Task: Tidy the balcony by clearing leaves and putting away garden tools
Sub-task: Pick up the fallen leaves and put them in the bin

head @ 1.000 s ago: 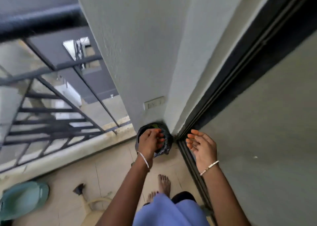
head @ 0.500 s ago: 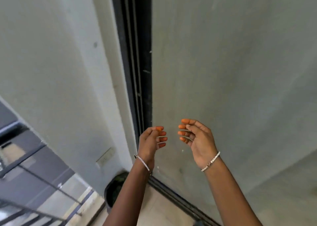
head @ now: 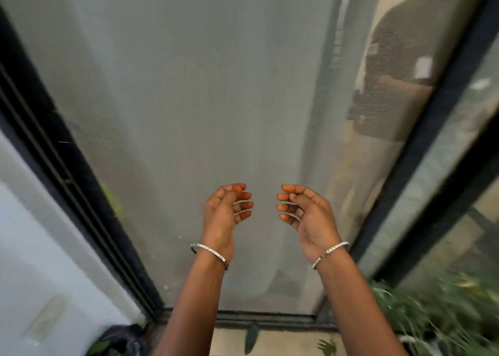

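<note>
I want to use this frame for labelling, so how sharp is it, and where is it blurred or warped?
Head view: the left hand and right hand are fairly sharp; the plants at lower right are smeared by motion blur; the black door frame leans and splays from wide-angle distortion; light is soft and even, with dim shapes showing in the mesh screen at upper right.

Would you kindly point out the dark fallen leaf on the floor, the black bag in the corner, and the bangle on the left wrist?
Dark leaf [head: 251,336], head view, middle of its blade.
Black bag [head: 122,338], head view, its crumpled top.
Left bangle [head: 208,249], head view, on the band.
</note>
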{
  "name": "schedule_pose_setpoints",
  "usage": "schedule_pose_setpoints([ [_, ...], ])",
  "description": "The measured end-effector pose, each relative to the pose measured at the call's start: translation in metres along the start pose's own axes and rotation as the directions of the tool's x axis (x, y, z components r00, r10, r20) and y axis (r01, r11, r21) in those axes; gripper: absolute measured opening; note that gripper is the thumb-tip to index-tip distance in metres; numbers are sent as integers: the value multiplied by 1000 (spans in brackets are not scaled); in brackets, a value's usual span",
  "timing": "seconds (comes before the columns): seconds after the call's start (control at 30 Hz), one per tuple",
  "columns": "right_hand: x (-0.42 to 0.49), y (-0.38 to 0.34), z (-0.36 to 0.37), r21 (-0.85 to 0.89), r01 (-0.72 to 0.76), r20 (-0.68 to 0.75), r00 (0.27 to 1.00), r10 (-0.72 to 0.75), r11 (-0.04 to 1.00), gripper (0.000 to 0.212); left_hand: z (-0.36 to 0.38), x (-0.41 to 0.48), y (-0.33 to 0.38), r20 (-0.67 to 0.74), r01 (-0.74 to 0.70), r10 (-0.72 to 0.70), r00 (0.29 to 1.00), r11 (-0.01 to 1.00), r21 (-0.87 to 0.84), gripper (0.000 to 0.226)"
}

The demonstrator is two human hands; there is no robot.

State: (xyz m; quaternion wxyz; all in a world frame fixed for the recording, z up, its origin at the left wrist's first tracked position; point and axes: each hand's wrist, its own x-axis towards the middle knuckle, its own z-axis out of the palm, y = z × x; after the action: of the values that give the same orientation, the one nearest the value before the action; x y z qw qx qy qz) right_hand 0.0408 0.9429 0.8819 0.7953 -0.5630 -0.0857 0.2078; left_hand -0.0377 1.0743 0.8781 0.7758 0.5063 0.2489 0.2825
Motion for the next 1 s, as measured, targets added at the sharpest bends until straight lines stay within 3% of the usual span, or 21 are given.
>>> schedule_pose_setpoints([
  [0.2, -76, -39, -150, 21, 70, -223, 973, -63, 997, 25, 114, -94, -52, 215, 84, -87, 973, 996, 25, 12],
  [0.47, -198, -88, -313, 67, 229, -566, 811, -152, 971, 22, 254, -215, -116, 543, 185, -233, 807, 972, 142, 10],
  [0.63, -290, -103, -397, 39, 353, -776, 600, -194, 935, 20, 329, -295, -159, 718, 227, -349, 603, 937, 265, 10],
  [0.7, -317, -103, -415, 30, 360, -820, 543, -183, 933, 21, 347, -317, -171, 747, 235, -372, 552, 928, 288, 11],
  [0.77, -355, -104, -443, 1, 392, -887, 426, -180, 920, 22, 375, -354, -191, 788, 251, -422, 449, 906, 342, 11],
  [0.9, -412, -104, -488, -27, 423, -962, 235, -139, 906, 22, 416, -411, -227, 812, 273, -501, 299, 860, 430, 12],
  [1.0, -440, -103, -520, -36, 428, -985, 135, -103, 903, 22, 442, -441, -258, 805, 289, -558, 203, 820, 495, 12],
])
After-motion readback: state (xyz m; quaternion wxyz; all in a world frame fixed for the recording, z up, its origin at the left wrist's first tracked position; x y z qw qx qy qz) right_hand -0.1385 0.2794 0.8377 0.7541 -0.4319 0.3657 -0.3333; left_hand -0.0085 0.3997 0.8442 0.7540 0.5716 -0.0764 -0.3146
